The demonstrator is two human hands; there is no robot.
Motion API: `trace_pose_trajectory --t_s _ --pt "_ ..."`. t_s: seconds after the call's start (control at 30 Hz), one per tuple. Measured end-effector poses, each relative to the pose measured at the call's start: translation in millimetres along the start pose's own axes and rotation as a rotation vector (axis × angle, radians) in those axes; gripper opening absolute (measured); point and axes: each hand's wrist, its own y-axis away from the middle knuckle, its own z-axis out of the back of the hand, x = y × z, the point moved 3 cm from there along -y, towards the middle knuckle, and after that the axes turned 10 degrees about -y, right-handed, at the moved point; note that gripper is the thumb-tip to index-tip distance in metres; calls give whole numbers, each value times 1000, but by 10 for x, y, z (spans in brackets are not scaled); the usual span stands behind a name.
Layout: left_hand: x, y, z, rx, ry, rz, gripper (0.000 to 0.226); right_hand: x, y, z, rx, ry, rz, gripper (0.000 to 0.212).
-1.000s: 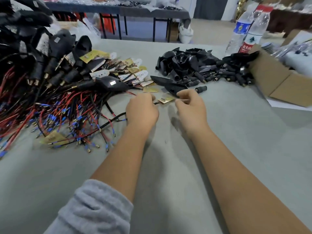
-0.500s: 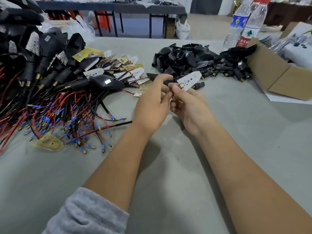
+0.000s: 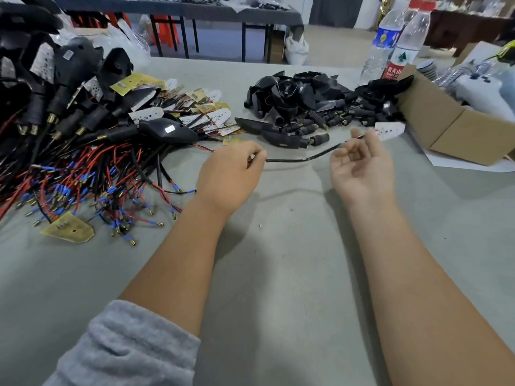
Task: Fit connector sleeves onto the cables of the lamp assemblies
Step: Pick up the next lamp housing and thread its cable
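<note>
While the cable is hanging stretched between both hands, this is how it's looking:

Left hand (image 3: pixel 231 174): fingers are pinching one end of the black cable (image 3: pixel 301 159), just above the grey bench (image 3: pixel 278 274).

Right hand (image 3: pixel 362 165): palm is facing up, fingers loosely curled; the cable's far end is running behind them, so I can't tell if they're actually gripping it.

Lamp board (image 3: pixel 389 130): white LED piece is sticking out just past the right hand's fingertips, seemingly on that same cable.

Sleeves: the black connector pile (image 3: pixel 315 101) is lying behind the hands; none is on this cable yet, I'd say.

Risk: with the right hand looking that loose, the board end is probably going to drop, or the cable is going to snag the red and blue wire heap (image 3: pixel 83 179) nearby.

Hard to see: the cable tip inside the left pinch is hidden, and the right hand is blurring.
</note>
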Motion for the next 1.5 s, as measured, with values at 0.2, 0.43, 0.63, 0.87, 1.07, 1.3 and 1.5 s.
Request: trace_pose_trajectory --t_s 0.2,0.43,0.63,0.87,1.07,1.3,1.5 --pt "-38 17 -67 48 125 -79 10 -389 59 -70 268 902 -171 16" --pt "-119 3 -113 80 255 -104 11 -325 27 -85 246 855 -26 26" --pt "-77 15 -137 130 68 -149 20 -204 26 -86 56 1013 220 33" --pt "435 -59 63 112 -370 284 41 -218 10 -61 63 1191 314 28" --pt "363 -74 58 17 -328 283 36 -349 -81 -95 227 1443 230 26" --pt "89 -83 -180 94 -168 -30 26 -455 -196 -146 245 1718 195 44" --pt "83 -62 -198 192 -132 -46 21 -377 -98 -59 100 1647 249 51"
